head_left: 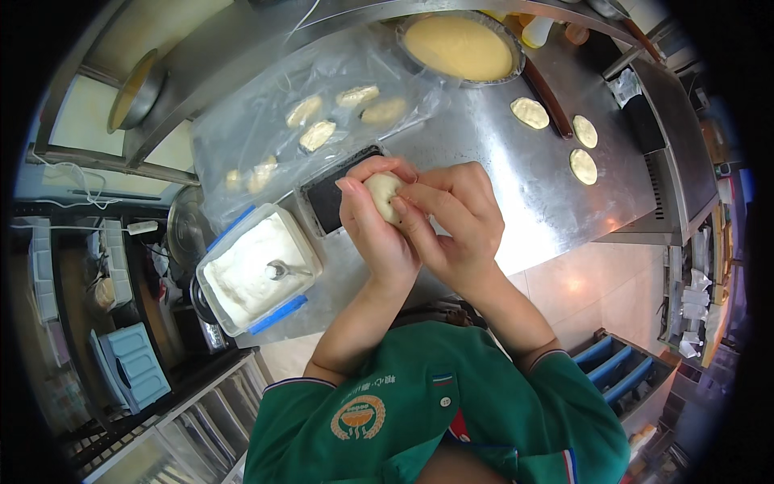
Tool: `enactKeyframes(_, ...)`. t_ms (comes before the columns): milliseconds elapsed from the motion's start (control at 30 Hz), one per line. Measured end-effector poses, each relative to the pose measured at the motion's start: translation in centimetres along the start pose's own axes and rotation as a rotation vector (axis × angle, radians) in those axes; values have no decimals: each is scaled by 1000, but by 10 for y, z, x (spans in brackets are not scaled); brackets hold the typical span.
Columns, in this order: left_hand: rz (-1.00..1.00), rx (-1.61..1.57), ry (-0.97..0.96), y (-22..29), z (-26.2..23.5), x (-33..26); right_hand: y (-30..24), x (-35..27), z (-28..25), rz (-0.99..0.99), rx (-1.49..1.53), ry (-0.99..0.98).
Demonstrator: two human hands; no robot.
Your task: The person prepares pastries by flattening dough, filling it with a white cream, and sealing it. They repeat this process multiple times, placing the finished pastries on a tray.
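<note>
A pale ball of dough sits cupped in my left hand above the steel counter. My right hand pinches its top with thumb and fingers. Both hands hover over a small black scale. To the left stands a clear tub of white filling with a metal spoon in it.
Several flat dough pieces lie under a clear plastic sheet at the back. Three shaped dough rounds rest on the counter to the right. A round metal pan of yellow batter stands at the far edge. Blue crates sit on the floor at right.
</note>
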State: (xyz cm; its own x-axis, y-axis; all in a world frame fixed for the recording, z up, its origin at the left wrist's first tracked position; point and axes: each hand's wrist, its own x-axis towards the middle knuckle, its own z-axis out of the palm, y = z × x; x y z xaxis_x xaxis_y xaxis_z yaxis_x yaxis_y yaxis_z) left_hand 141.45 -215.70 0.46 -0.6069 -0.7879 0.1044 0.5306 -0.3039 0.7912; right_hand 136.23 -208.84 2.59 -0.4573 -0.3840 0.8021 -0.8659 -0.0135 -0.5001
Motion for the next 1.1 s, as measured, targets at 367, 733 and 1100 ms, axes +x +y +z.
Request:
enactKeyframes(367,-92,-228,-3,7,5,9,-3,5,-14,94,43,-63)
enactKeyframes(733,-265,-504,38,13,14,19,4,-7,-11,41,32,-15)
enactKeyframes(1100,-372,-653,31,8,18,28,13,-6,-21,8,43,57)
